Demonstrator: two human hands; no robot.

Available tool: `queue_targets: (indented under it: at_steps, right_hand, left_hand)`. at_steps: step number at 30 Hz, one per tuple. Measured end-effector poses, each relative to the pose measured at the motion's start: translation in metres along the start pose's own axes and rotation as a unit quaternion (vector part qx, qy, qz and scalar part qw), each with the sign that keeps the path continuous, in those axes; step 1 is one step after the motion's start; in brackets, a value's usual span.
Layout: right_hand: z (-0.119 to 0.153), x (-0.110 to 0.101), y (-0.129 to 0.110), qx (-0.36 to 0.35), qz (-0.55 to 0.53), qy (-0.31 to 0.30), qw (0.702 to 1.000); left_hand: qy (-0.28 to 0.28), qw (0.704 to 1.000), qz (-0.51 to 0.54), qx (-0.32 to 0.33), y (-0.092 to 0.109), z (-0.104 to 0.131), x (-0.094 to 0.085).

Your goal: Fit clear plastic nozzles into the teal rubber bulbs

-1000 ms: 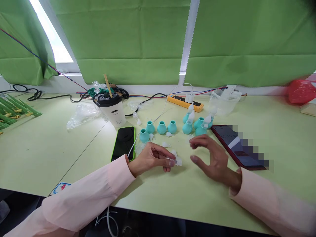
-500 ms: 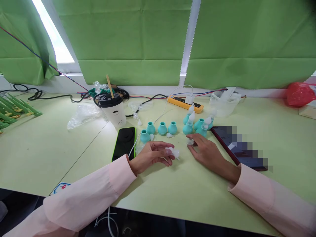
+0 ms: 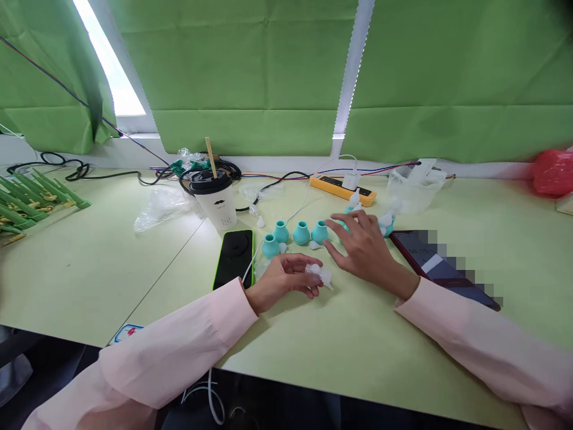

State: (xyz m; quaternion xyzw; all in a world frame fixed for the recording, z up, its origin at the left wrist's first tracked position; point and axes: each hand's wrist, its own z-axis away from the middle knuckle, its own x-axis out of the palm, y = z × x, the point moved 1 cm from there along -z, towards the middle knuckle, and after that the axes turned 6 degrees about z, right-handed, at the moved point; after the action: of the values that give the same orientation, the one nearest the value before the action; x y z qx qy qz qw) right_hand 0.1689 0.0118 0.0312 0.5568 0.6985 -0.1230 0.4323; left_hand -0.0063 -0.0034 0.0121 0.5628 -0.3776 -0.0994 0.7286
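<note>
My left hand (image 3: pixel 290 276) is closed, pinching a translucent white plastic nozzle piece (image 3: pixel 321 276) between thumb and fingers, just above the table. My right hand (image 3: pixel 358 245) is open, its thumb and fingers spread beside a teal rubber bulb (image 3: pixel 319 232); whether it touches the bulb I cannot tell. Left of that bulb stand more teal bulbs (image 3: pixel 301 233), upright with open necks. A small white tip (image 3: pixel 316 245) lies in front of them. Behind my right hand, other bulbs carry white tips (image 3: pixel 354 198) and are partly hidden. Another teal bulb (image 3: pixel 387 227) shows past my right hand.
A green-edged phone (image 3: pixel 234 258) lies left, below a lidded paper cup (image 3: pixel 216 206). A second, dark-red phone (image 3: pixel 441 269) lies right. Behind stand an orange power strip (image 3: pixel 342 190) and a clear plastic tub (image 3: pixel 414 190). Green stalk-like pieces (image 3: pixel 36 200) lie far left.
My right hand has let go of a small clear piece and moved left and forward to the teal bulbs, fingers spreading. My left hand keeps its nozzle piece. The view has shifted slightly left.
</note>
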Motion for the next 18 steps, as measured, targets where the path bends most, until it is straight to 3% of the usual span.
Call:
queue_targets:
  at_steps: [5, 11, 14, 16, 18]
  right_hand:
    - [-0.028, 0.004, -0.010, 0.036, 0.117, -0.068, 0.990]
    - [-0.032, 0.021, -0.008, 0.017, 0.069, -0.131, 0.989]
    - [-0.030, 0.009, -0.005, 0.026, -0.007, -0.086, 0.996]
    - [-0.027, -0.008, -0.003, 0.053, -0.085, -0.006, 0.995]
    - [-0.019, -0.025, -0.001, 0.084, -0.193, 0.082, 0.974]
  left_hand:
    - [-0.007, 1.000, -0.021, -0.007, -0.002, 0.000, -0.001]
    - [0.006, 0.999, -0.041, 0.012, -0.003, -0.001, -0.002]
    - [0.003, 0.999, -0.041, 0.014, -0.002, -0.001, -0.002]
    - [-0.001, 0.999, -0.036, 0.021, -0.001, 0.000, -0.001]
    - [-0.005, 0.999, -0.027, 0.030, 0.000, 0.000, 0.000]
